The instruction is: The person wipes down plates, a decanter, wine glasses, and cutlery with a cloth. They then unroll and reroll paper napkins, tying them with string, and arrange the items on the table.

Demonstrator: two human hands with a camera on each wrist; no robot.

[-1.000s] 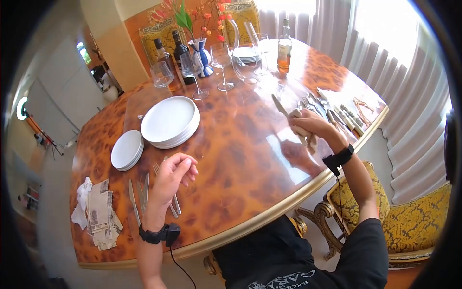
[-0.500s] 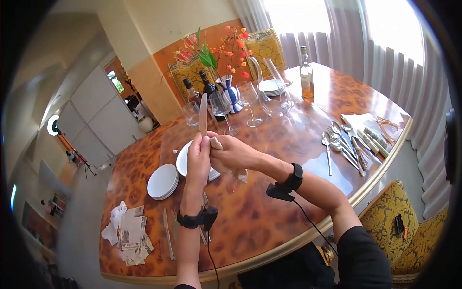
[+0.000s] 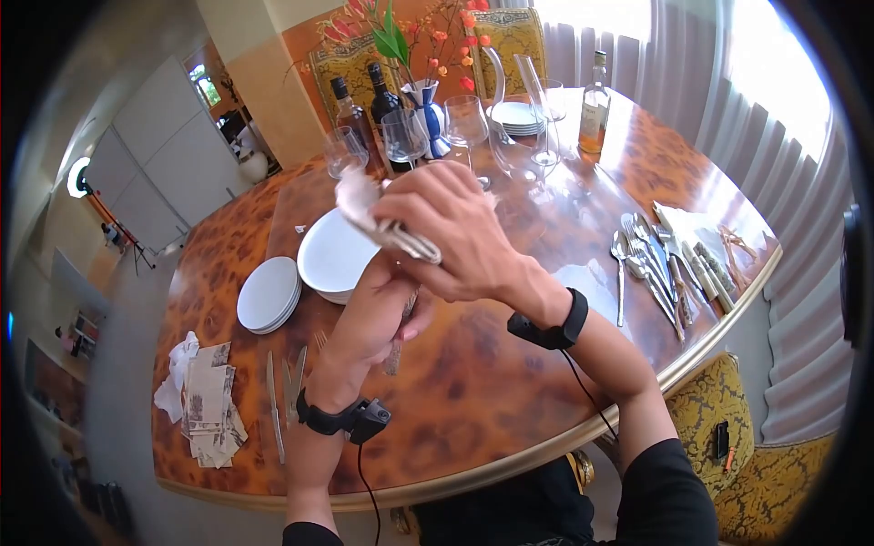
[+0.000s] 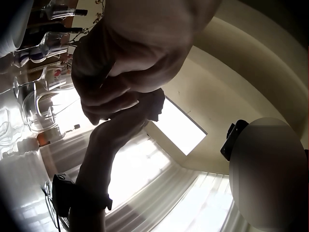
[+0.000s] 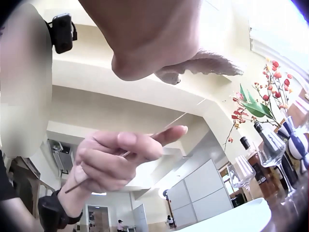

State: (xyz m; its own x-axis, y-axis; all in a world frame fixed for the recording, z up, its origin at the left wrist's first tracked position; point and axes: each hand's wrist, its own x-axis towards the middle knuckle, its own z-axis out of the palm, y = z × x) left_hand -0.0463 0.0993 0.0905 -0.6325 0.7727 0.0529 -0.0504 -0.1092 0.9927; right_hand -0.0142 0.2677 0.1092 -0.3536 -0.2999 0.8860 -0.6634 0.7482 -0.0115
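My left hand [image 3: 369, 314] grips a thin metal knife [image 3: 393, 357], its lower end showing below the fingers in the head view. Seen edge-on in the right wrist view, the knife [image 5: 181, 117] slants up past the left hand [image 5: 113, 162]. Just above it, my right hand [image 3: 455, 227] holds a crumpled light cloth [image 3: 405, 240], which hides the knife's upper part in the head view. The cloth [image 5: 212, 64] hangs out beyond the right hand [image 5: 154, 43]. Dark against the window, both hands overlap in the left wrist view.
White plates [image 3: 269, 293] are stacked on the left, near knives [image 3: 275, 409] and paper pieces [image 3: 209, 391]. Glasses [image 3: 466, 123], bottles [image 3: 594, 109] and a flower vase [image 3: 428, 118] stand at the back. Loose cutlery [image 3: 651, 264] lies on the right.
The right hand came left with knife and cloth to meet the left hand. The knife, upright between both hands half a second ago, is now in the left, with the right hand and cloth raised.
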